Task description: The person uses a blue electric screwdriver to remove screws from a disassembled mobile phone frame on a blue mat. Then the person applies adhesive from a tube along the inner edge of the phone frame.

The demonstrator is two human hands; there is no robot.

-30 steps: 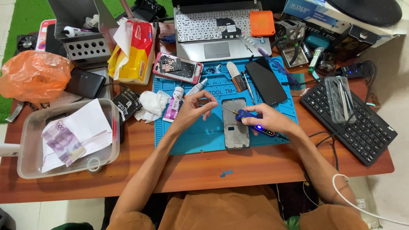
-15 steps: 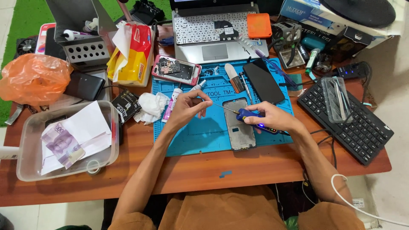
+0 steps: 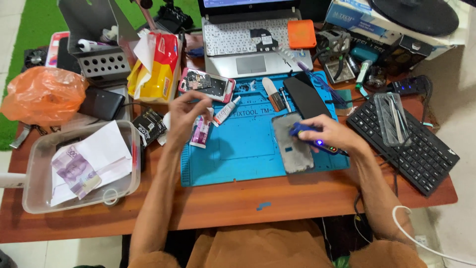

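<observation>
The right hand (image 3: 331, 133) is closing its fingers around a slim blue electric screwdriver with a small lit purple light (image 3: 313, 140), right of the frame's centre. The tool's long axis is running from upper left to lower right, its working tip pointing up-left and sitting over the upper part of a grey rectangular phone frame (image 3: 293, 143). That frame is lying flat on the blue silicone repair mat (image 3: 233, 154), its long axis running nearly top to bottom of the picture, leaning slightly so the lower end is sitting further right.

The left hand (image 3: 184, 115) is hovering near the mat's upper left corner, fingers curled loosely with the tips drawn together; whether it is pinching something small cannot be told, as it is blurred. Just beside it are lying a small white and pink tube (image 3: 201, 133) and a white glue tube with a red cap end (image 3: 225, 111).

Above the mat a phone in a pink case (image 3: 207, 84) and a silver laptop (image 3: 254, 42) are sitting. At lower left, a clear plastic tray (image 3: 34, 198) is holding papers and a banknote. A black keyboard (image 3: 407, 144) is lying at the right.
</observation>
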